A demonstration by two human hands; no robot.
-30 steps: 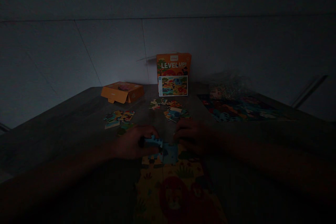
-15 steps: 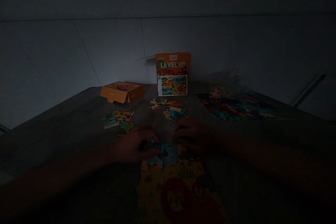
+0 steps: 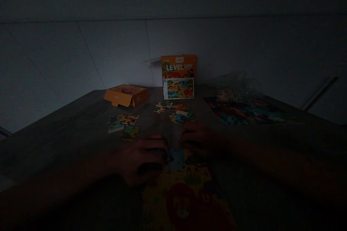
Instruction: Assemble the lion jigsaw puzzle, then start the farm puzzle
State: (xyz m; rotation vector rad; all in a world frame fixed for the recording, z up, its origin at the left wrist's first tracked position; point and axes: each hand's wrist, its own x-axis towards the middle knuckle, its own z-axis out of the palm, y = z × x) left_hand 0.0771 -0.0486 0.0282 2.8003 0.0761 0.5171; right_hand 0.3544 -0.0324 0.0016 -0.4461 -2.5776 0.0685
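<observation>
Near the puzzle's [image 3: 187, 191] top edge, left hand [image 3: 143, 157] is curled down over a piece, prob. pressing it; right hand [image 3: 196, 139] lies flat w/ fingers on the blue piece [image 3: 176, 158]. Risk: uneven pressing buckles joined rows; dim view hides misfit.

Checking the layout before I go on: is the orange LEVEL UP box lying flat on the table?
No, the LEVEL UP box stands upright at the table's far edge against the wall; the other orange box lies flat.
</observation>
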